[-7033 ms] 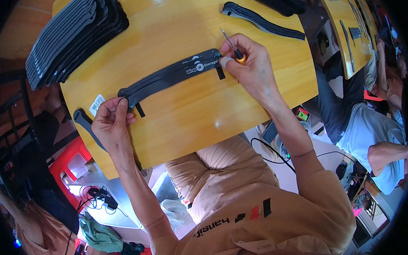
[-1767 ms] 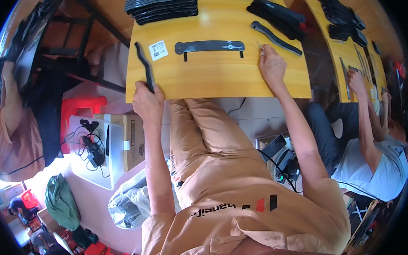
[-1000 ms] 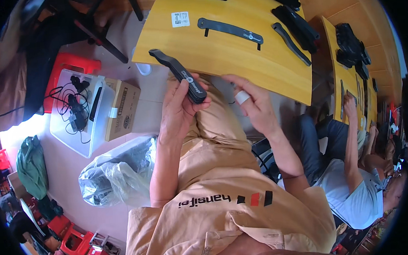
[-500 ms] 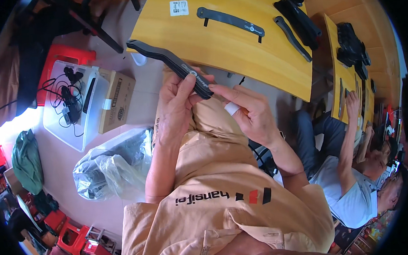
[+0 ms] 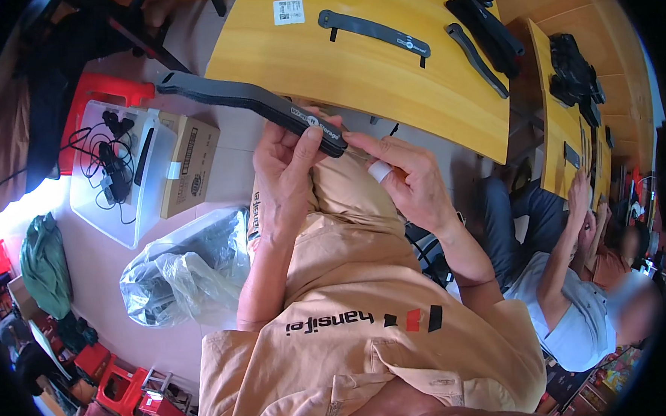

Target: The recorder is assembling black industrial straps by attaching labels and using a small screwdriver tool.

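Note:
A bundle of dark grey straps (image 5: pixel 263 99) with white lettering hangs over my lap, stacked flat, its long end reaching out to the left. My left hand (image 5: pixel 289 161) is closed round the near end, thumb on top. At the tip of that end the fingers of my right hand (image 5: pixel 410 177) are bent in and touch it; a white band wraps one finger. Whether the right thumb presses from beneath is hard to see. On the yellow table ahead lies a single grey strap (image 5: pixel 373 33) with two short black tabs.
The table (image 5: pixel 287 60) also bears a white label (image 5: pixel 289 12), a curved strap (image 5: pixel 477 61) and a black strap pile (image 5: pixel 486 34). To the left are a clear bin (image 5: pixel 95 186) of cables, a cardboard box (image 5: pixel 195 166) and a plastic bag (image 5: pixel 189 268). A co-worker (image 5: pixel 567 301) sits at right.
The strap bundle's far end has swung left and extends further out. My right hand stays at its near tip. The co-worker's hands have drawn back.

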Demonstrator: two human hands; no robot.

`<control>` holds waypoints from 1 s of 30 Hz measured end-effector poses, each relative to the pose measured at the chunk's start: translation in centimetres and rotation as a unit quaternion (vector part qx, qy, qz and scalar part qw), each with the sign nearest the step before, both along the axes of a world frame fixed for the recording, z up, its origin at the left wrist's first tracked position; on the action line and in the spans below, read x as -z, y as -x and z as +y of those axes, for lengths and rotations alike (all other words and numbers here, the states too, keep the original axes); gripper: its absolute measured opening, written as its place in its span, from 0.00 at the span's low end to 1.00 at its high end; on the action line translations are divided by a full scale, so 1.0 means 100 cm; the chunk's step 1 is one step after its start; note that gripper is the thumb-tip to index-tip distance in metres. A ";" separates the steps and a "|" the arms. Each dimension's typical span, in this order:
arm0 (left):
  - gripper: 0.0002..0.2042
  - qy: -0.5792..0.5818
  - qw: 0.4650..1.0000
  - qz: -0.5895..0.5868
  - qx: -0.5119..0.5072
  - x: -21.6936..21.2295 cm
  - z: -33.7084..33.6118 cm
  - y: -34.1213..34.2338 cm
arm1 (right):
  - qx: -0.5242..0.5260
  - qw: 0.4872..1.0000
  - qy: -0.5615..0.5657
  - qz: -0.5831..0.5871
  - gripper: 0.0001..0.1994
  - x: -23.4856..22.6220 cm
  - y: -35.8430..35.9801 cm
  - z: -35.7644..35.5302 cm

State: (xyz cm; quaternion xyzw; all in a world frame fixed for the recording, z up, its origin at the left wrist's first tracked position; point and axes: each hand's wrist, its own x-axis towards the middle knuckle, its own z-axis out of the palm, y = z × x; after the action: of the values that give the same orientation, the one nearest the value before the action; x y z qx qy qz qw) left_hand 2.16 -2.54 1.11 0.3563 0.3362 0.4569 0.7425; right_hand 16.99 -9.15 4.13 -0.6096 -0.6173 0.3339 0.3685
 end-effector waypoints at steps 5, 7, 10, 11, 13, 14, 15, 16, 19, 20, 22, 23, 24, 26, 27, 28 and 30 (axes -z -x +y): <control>0.12 0.000 0.999 -0.013 -0.033 0.000 -0.002 -0.003 | 0.010 1.000 0.004 0.022 0.21 0.000 -0.002 0.002; 0.12 -0.002 0.999 -0.020 -0.043 0.003 -0.003 -0.006 | 0.011 0.996 -0.007 -0.085 0.22 -0.005 -0.001 0.003; 0.12 -0.004 0.998 -0.023 -0.057 0.005 -0.003 -0.008 | 0.025 0.993 -0.005 -0.119 0.22 0.000 0.000 0.002; 0.12 -0.004 0.998 -0.020 -0.062 0.005 -0.003 -0.009 | 0.026 0.993 -0.004 -0.119 0.22 0.002 -0.002 0.003; 0.13 -0.008 0.998 -0.010 -0.064 0.006 -0.004 -0.011 | 0.023 0.997 0.011 -0.067 0.22 0.006 -0.005 0.004; 0.13 -0.012 0.998 -0.001 -0.067 0.006 -0.004 -0.011 | 0.024 0.997 0.012 -0.067 0.22 0.008 -0.005 0.004; 0.13 -0.012 0.998 -0.001 -0.066 0.008 -0.005 -0.011 | 0.033 0.998 0.008 -0.055 0.22 0.011 -0.004 0.004; 0.12 -0.022 0.997 0.013 -0.073 0.009 -0.005 -0.012 | 0.043 0.998 0.005 -0.043 0.21 0.011 -0.003 0.004; 0.10 -0.033 0.995 0.031 -0.087 0.010 -0.007 -0.014 | 0.033 0.998 0.047 0.010 0.21 0.009 -0.005 0.006; 0.10 -0.034 0.994 0.035 -0.095 0.010 -0.007 -0.014 | 0.033 0.998 0.047 0.010 0.21 0.010 -0.005 0.007; 0.10 -0.039 0.993 0.027 -0.105 0.011 -0.007 -0.016 | 0.045 0.994 0.039 0.087 0.21 0.016 -0.003 0.007; 0.10 -0.044 0.992 0.020 -0.115 0.012 -0.007 -0.017 | 0.045 0.995 0.039 0.086 0.21 0.017 -0.001 0.007; 0.10 -0.044 0.992 0.019 -0.114 0.012 -0.007 -0.017 | 0.055 0.987 0.056 0.137 0.21 0.017 0.001 0.007; 0.13 -0.035 0.992 0.028 -0.116 0.012 -0.008 -0.017 | 0.065 0.977 0.072 0.189 0.21 0.020 0.001 0.007; 0.13 -0.035 0.992 0.028 -0.115 0.012 -0.008 -0.017 | 0.052 0.986 0.041 0.151 0.21 0.024 0.000 0.007; 0.12 -0.042 0.991 0.028 -0.123 0.013 -0.008 -0.017 | 0.038 0.993 0.010 0.113 0.22 0.025 0.000 0.008; 0.12 -0.050 0.990 0.027 -0.131 0.013 -0.009 -0.017 | 0.035 0.998 -0.002 0.044 0.23 0.023 0.000 0.009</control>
State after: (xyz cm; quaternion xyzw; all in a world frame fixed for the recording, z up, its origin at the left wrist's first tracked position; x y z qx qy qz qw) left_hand 3.85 -3.41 -0.16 0.3582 0.3769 0.5568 0.6478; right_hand 17.00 -8.23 1.87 -0.6149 -0.5794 0.3457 0.4082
